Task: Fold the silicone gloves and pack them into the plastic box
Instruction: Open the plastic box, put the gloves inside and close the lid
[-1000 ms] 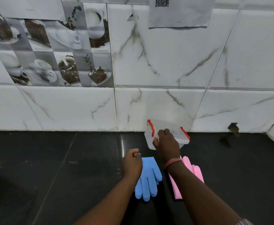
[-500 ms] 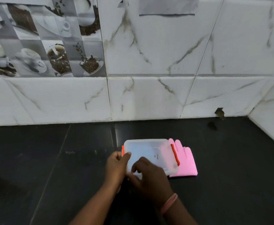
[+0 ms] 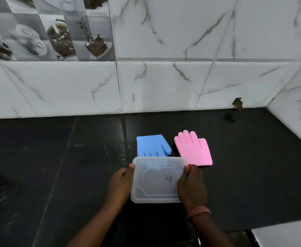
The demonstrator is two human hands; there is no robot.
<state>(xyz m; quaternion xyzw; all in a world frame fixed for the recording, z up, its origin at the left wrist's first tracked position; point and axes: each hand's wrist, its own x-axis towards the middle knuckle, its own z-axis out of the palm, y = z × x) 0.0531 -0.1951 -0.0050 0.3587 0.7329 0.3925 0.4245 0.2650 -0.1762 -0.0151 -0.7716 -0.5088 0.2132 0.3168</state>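
Seen from the head camera, the left hand (image 3: pixel 121 186) and right hand (image 3: pixel 191 186) gripped opposite short ends of a clear plastic box (image 3: pixel 156 180) with its lid on, fingers curled round its edges by the orange clips. Just beyond the box, flat on the black table (image 3: pixel 57 175), lay a blue glove (image 3: pixel 152 146), its fingertips hidden behind the box, and a pink glove (image 3: pixel 193 150) beside it.

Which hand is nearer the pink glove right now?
Right. The right hand grips the plastic box's right end, just below the pink glove. The left hand grips the box's far end, farther away.
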